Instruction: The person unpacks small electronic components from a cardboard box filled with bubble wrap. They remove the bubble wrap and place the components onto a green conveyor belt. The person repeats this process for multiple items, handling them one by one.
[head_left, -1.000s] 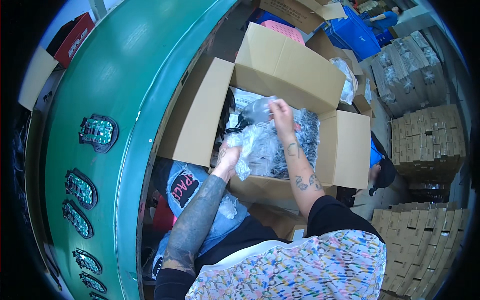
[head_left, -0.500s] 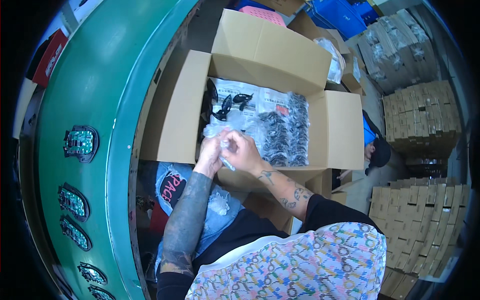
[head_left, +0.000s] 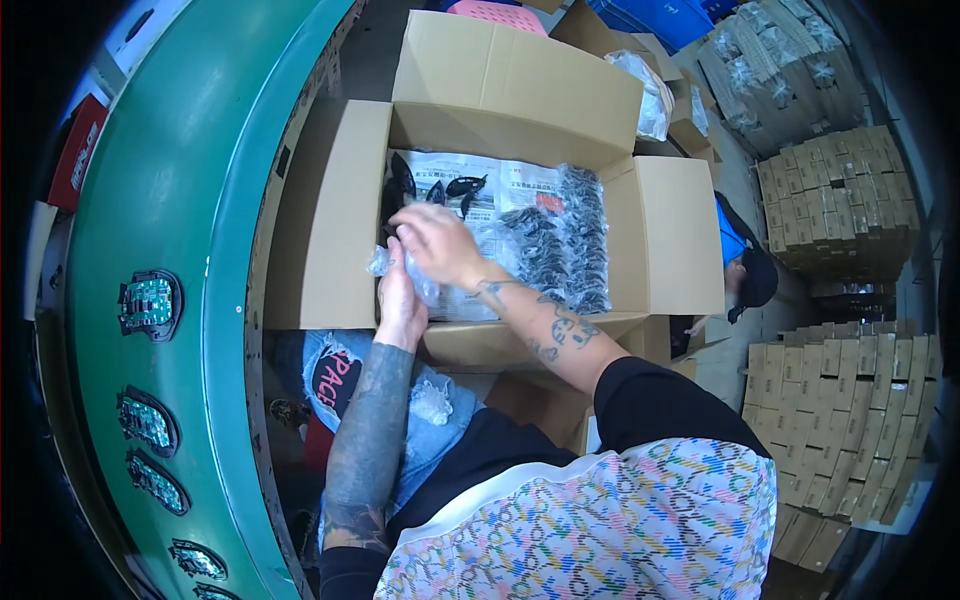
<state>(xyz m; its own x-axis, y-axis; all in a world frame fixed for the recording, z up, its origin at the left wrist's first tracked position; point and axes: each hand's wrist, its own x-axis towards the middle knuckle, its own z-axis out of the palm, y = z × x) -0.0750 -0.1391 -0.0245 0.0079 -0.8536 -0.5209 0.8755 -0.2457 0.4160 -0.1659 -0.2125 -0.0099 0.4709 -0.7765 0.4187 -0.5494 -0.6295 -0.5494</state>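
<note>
In my left hand (head_left: pixel 400 305) is a clear plastic bag (head_left: pixel 422 282), gripped between thumb and fingers at the near left of the open carton (head_left: pixel 350 200). My right hand (head_left: pixel 437 240) is just above the bag, fingertips pointing left toward the carton's left wall. Its fingers are smeared, so I cannot tell whether they hold anything. Beyond the hands, loose black curved plastic parts (head_left: pixel 466 186) lie on newspaper (head_left: pixel 505 176). Another black part (head_left: pixel 402 174) leans by the left wall. Plastic-wrapped black parts (head_left: pixel 583 240) stand in rows along the carton's right side.
A green conveyor belt (head_left: pixel 215 200) runs along the left, carrying several black housings with circuit boards (head_left: pixel 150 303). Stacked small cartons (head_left: pixel 835 200) stand at the right. Behind the carton's right flap (head_left: pixel 683 235) is another person in a dark cap (head_left: pixel 760 275). Blue bins (head_left: pixel 655 20) stand at the back.
My hands have parted from their pinch on the bag. The right hand has moved up and left over the bag; the left keeps hold of it. The view has shifted slightly.
</note>
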